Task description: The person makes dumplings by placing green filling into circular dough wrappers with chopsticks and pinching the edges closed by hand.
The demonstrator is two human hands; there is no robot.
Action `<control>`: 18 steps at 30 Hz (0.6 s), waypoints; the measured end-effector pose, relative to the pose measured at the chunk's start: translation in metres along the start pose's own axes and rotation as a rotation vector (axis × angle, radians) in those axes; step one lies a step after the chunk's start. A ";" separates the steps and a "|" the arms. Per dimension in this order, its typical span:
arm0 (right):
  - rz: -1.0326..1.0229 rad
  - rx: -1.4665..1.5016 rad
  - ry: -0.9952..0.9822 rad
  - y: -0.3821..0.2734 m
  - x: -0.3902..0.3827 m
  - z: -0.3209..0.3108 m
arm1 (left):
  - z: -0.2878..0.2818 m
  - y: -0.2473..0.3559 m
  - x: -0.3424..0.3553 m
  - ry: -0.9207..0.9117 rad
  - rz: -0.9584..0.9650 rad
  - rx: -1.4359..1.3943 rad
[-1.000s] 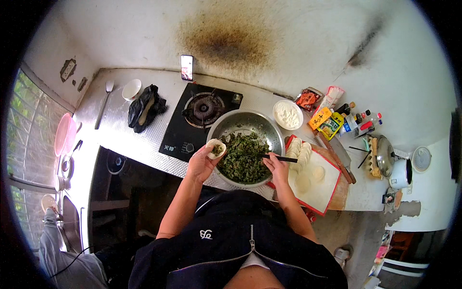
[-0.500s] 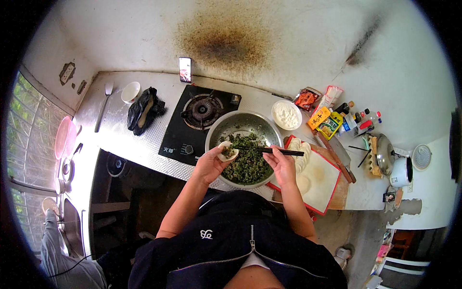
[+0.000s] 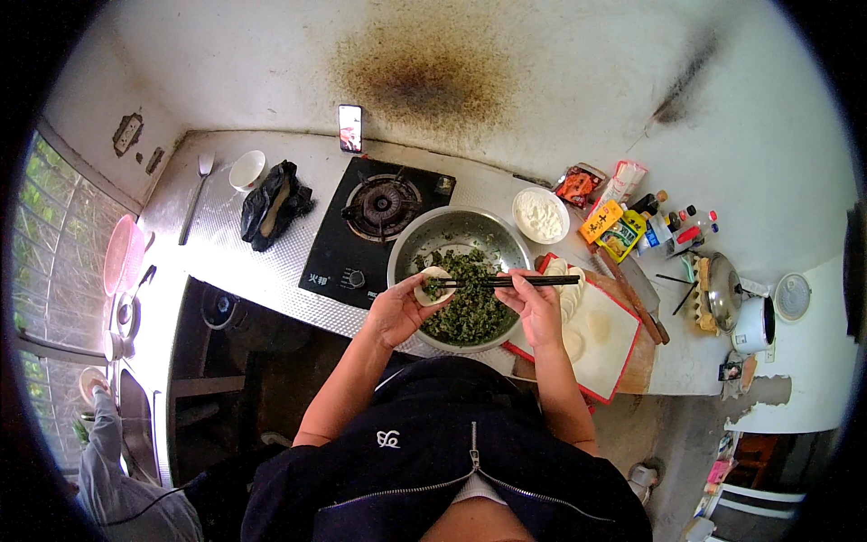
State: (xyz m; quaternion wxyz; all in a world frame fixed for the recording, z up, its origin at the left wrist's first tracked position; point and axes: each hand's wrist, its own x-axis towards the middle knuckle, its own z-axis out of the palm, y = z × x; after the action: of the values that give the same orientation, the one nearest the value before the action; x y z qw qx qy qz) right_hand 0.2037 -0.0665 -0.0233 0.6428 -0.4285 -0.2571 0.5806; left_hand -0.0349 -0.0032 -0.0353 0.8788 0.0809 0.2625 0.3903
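Over the steel bowl [image 3: 461, 323] of chopped green filling, my left hand [image 3: 396, 309] holds a round pale wrapper [image 3: 433, 274] with some filling in it. My right hand [image 3: 533, 312] grips dark chopsticks [image 3: 501, 281], their tips reaching into that wrapper. To the right, a white board with a red rim [image 3: 596, 366] bears a row of pale folded dumplings [image 3: 569, 298] and a round wrapper [image 3: 573, 343], partly behind my right hand.
A gas stove [image 3: 325, 271] sits behind-left, phone [image 3: 350, 128] at the wall. Around are a white powder bowl [image 3: 540, 215], cleaver [image 3: 634, 280], seasoning packets [image 3: 619, 237], pot [image 3: 751, 325], black bag [image 3: 271, 208] and spatula [image 3: 194, 199]. A co-worker's sleeve [image 3: 108, 452] is at lower left.
My left hand moved rightward with the wrapper. My right hand rose slightly, bringing the chopsticks' tips into the wrapper. The co-worker's arm at lower left shifted slightly.
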 end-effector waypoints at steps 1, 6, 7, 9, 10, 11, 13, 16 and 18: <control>-0.001 -0.013 -0.001 0.001 0.000 -0.001 | 0.001 0.000 -0.001 -0.009 -0.002 0.007; 0.001 0.003 0.017 -0.004 0.000 -0.001 | 0.003 0.001 -0.004 -0.031 -0.019 0.019; 0.000 0.020 0.011 -0.006 0.001 -0.001 | 0.004 0.001 -0.004 -0.031 -0.022 0.018; 0.008 0.013 0.003 -0.005 0.002 -0.003 | 0.003 0.001 -0.005 -0.036 -0.046 0.019; 0.018 -0.010 -0.001 -0.002 0.003 -0.004 | 0.001 0.002 -0.004 -0.039 -0.066 0.022; 0.027 -0.034 -0.005 -0.001 0.004 -0.005 | 0.001 0.002 -0.004 -0.042 -0.085 0.025; 0.015 -0.020 -0.009 -0.004 0.003 -0.007 | 0.001 0.002 -0.005 -0.047 -0.083 0.028; 0.042 -0.052 -0.047 -0.006 0.001 -0.006 | 0.002 0.001 -0.008 -0.053 -0.061 0.056; 0.048 -0.111 -0.060 -0.005 0.000 -0.005 | 0.000 -0.001 -0.009 -0.064 -0.048 0.074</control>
State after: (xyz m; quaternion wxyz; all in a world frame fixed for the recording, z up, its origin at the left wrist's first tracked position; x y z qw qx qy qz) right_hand 0.2109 -0.0676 -0.0217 0.5962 -0.4519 -0.2976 0.5931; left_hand -0.0389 -0.0104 -0.0317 0.8922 0.1194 0.2501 0.3565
